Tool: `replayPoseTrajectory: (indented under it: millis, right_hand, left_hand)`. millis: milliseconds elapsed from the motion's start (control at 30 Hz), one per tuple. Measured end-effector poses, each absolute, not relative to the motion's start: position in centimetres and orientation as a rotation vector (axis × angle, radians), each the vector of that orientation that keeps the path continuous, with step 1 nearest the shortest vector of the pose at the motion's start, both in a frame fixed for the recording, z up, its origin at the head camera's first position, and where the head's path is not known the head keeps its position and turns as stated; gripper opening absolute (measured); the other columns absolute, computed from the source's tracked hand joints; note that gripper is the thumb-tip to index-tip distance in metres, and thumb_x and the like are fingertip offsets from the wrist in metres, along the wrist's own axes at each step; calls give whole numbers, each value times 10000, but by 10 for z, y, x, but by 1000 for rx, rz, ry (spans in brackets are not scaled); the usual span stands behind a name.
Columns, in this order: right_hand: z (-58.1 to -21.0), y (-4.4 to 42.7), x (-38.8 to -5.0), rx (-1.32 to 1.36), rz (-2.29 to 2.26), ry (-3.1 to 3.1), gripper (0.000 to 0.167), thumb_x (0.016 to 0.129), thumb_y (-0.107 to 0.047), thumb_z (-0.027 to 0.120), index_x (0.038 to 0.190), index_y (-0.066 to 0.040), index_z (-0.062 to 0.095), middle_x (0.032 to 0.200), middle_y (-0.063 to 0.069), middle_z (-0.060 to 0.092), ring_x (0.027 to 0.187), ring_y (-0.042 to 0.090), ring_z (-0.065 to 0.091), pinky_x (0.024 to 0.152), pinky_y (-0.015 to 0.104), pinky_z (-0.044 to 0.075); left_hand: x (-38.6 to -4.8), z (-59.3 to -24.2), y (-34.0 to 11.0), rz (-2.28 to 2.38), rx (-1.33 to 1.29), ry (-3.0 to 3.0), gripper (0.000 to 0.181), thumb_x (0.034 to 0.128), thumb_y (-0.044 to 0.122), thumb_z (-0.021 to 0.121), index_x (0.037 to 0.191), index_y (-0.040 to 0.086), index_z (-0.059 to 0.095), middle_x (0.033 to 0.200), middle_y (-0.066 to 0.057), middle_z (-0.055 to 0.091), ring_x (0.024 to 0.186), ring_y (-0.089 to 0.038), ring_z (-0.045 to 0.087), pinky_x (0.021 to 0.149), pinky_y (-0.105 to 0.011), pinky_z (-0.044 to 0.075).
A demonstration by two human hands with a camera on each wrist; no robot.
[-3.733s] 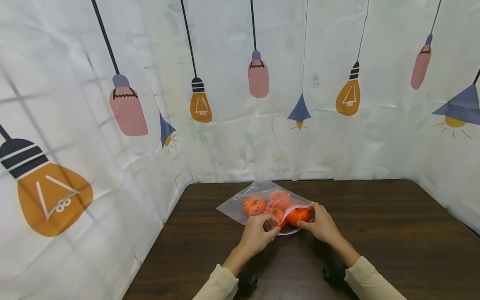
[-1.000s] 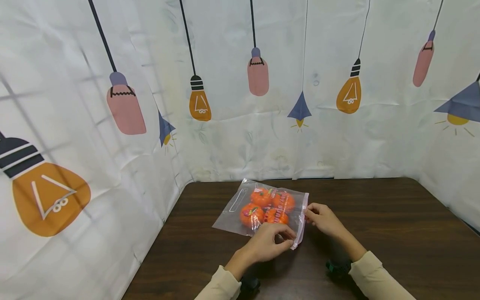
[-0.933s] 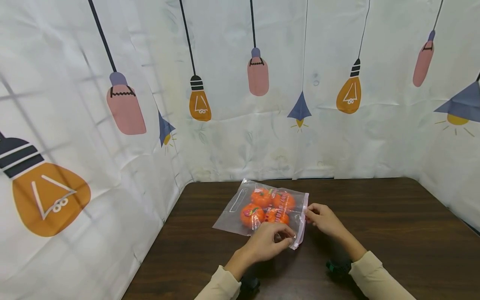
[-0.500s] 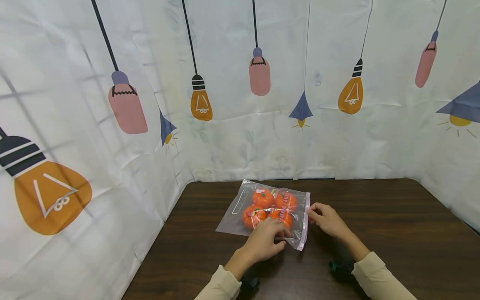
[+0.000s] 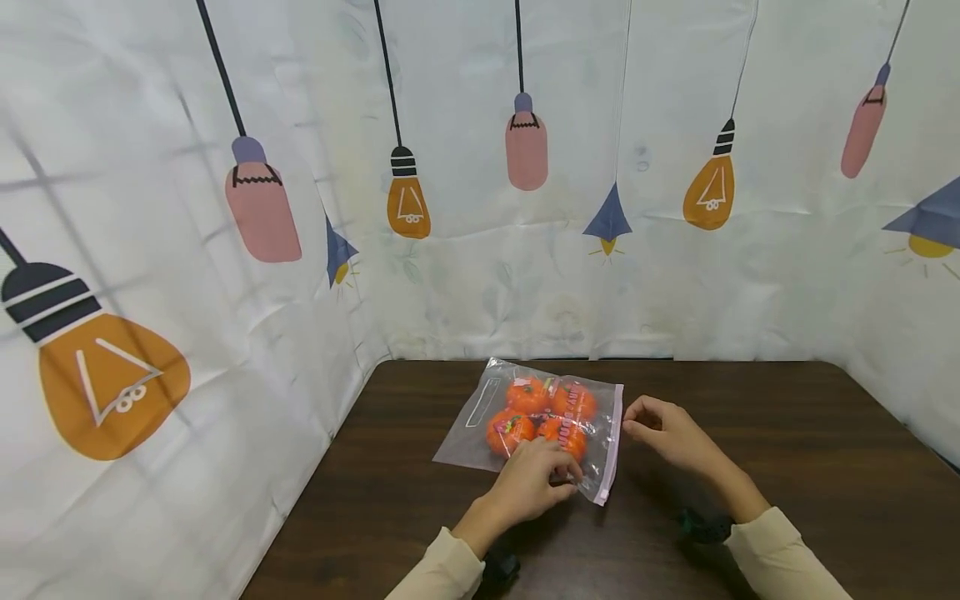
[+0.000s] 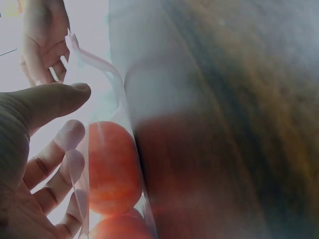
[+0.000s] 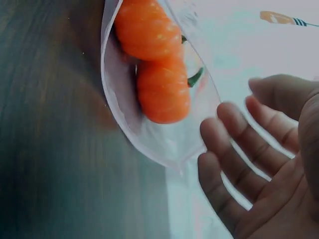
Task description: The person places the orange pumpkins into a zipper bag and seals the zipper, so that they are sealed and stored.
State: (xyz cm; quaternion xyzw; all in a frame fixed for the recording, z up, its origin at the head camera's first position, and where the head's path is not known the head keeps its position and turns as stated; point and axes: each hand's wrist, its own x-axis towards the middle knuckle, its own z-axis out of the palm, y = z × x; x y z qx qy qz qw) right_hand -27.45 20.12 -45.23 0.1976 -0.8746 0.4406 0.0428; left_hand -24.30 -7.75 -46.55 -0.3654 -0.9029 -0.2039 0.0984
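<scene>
A clear zip bag (image 5: 468, 433) with a pink-edged mouth (image 5: 611, 450) lies on the dark wooden table, holding several small orange pumpkins (image 5: 510, 432). My left hand (image 5: 528, 483) rests over the bag's near side; in the left wrist view its fingertips (image 6: 75, 162) touch the plastic, the thumb held away. To the right of the mouth, my right hand (image 5: 678, 437) has loosely bent fingers with nothing between them. The right wrist view shows the bag's rim (image 7: 127, 130) gaping, with green-stemmed pumpkins (image 7: 162, 92) inside and my right fingertips (image 7: 212, 132) close to the rim.
The brown table (image 5: 750, 433) extends on both sides of the bag. White cloth (image 5: 480, 292) printed with hanging lamps encloses it at the back and sides. Dark wrist devices (image 5: 705, 527) sit below each wrist.
The bag went from slanted and bunched to lying flat, its mouth turned right. My left hand slid off the mouth's near corner onto the bag; my right hand let go of the edge and drew away right.
</scene>
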Motion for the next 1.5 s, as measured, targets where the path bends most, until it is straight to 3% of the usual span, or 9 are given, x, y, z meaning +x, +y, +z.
replayPoseTrajectory:
  millis: [233, 633, 967, 1233, 1500]
  right_hand:
    - [-467, 205, -264, 879, 1385, -2585, 167, 963, -153, 705, 1108, -95, 647, 898, -14, 639, 763, 69, 586, 651, 239, 510]
    - [-485, 200, -256, 1263, 1547, -2594, 219, 968, -140, 696, 1183, -108, 663, 911, 49, 687, 782, 72, 632, 660, 261, 549]
    - [-488, 194, -256, 1287, 1588, -2623, 209, 970, -172, 699, 1169, -116, 669, 910, 71, 685, 795, 55, 632, 665, 258, 551]
    - [-486, 188, -254, 1257, 1582, -2586, 159, 962, -170, 709, 1120, -152, 700, 912, 56, 695, 793, 61, 632, 677, 261, 550]
    - [-486, 180, -251, 1272, 1555, -2501, 135, 943, -133, 728, 1072, -165, 707, 899, 44, 691, 769, 51, 614, 655, 256, 544]
  left_hand:
    - [-244, -466, -75, -588, -1020, -2667, 88, 846, 298, 828, 913, 318, 774, 753, 171, 603, 773, 24, 477, 743, -208, 337]
    - [-241, -470, -72, -562, -979, -2677, 105, 821, 316, 853, 886, 322, 771, 719, 159, 602, 742, 35, 465, 729, -213, 305]
    - [-242, -470, -70, -581, -918, -2628, 65, 835, 331, 832, 838, 327, 767, 686, 190, 578, 702, 45, 486, 702, -199, 295]
    - [-241, -468, -71, -657, -868, -2552, 93, 857, 343, 808, 821, 288, 742, 661, 156, 560, 639, 44, 429, 648, -179, 278]
    - [-242, -467, -71, -741, -864, -2550, 104, 870, 333, 807, 818, 279, 735, 686, 161, 586, 625, 65, 449, 647, -161, 320]
